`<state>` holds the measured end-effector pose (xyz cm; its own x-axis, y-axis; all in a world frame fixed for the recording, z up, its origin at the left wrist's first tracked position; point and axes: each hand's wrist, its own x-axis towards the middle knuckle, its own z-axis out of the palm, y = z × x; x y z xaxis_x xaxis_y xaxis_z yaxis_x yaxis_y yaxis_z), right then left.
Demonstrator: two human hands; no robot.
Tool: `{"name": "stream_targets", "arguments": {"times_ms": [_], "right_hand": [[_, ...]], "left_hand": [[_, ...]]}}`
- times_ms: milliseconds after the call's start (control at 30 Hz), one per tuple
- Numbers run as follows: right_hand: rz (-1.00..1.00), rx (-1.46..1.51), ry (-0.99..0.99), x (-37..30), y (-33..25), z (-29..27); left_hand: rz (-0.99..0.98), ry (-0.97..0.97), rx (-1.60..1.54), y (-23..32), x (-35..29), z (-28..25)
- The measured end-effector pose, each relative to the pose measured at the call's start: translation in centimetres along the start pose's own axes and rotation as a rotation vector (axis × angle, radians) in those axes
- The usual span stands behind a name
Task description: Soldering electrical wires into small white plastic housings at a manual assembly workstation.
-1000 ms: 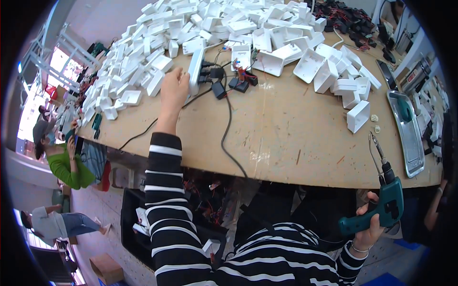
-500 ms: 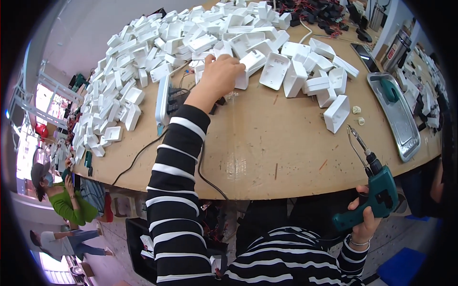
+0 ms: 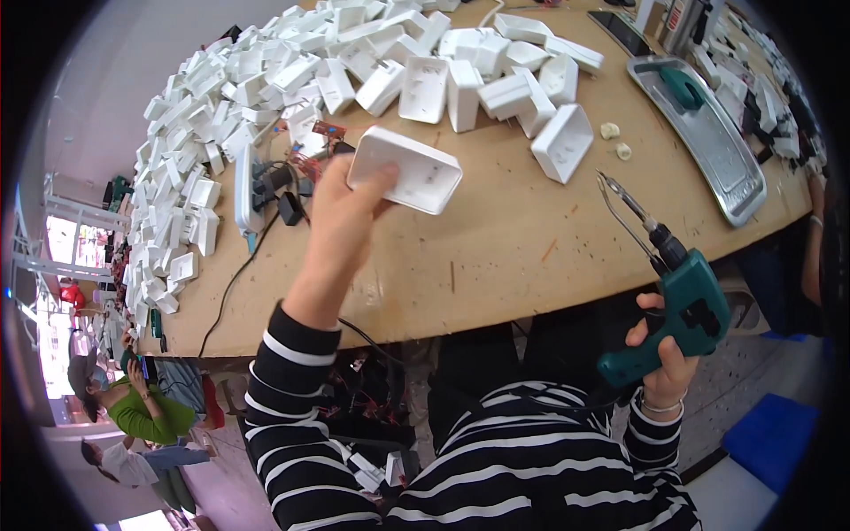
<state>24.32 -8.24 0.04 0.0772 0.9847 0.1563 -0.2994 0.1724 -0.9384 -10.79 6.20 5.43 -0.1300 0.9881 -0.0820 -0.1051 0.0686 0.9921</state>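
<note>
The person's left hand [image 3: 343, 212] pinches a white box [image 3: 427, 182] along its near end, thumb pressed inside and the other fingers beneath. The box is held up over the table [image 3: 460, 283], tilted, its hollow side turned toward the wearer. The right hand [image 3: 668, 376] is wrapped around a green soldering gun [image 3: 695, 296] beyond the table's front edge, and the gun's metal tip [image 3: 630, 202] points forward over the tabletop, well apart from the box.

The step in hand seems to be the taking up of a single box from the heap [image 3: 266, 84], with the gun at the ready. The next move probably calls for a level, firm hold on the box and for fingers well clear of the tip, which may be hot.

The left fingers under the box are mostly hidden, and so is much of the right palm behind the gun. Near the left wrist, a red circuit board [image 3: 329, 130] and black plugs [image 3: 289, 209] beside the power strip [image 3: 249, 190] form a tangle whose wiring is hard to follow. A bottle [image 3: 678, 28] is cut off at the top, and the dark bin [image 3: 257, 447] under the table is partly covered by the striped sleeve [image 3: 297, 398].
</note>
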Motion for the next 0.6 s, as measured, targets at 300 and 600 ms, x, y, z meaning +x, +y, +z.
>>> {"name": "stream_targets", "arguments": {"times_ms": [300,600], "right_hand": [[-0.031,0.042,-0.004,-1.4,-0.5,-0.1],[-0.017,0.049,0.011,-2.5,-0.8,0.1]], "left_hand": [[0.234,-0.048,0.663,-3.9,-4.5,3.2],[0.389,-0.064,0.708,-5.0,-5.5,1.7]]}}
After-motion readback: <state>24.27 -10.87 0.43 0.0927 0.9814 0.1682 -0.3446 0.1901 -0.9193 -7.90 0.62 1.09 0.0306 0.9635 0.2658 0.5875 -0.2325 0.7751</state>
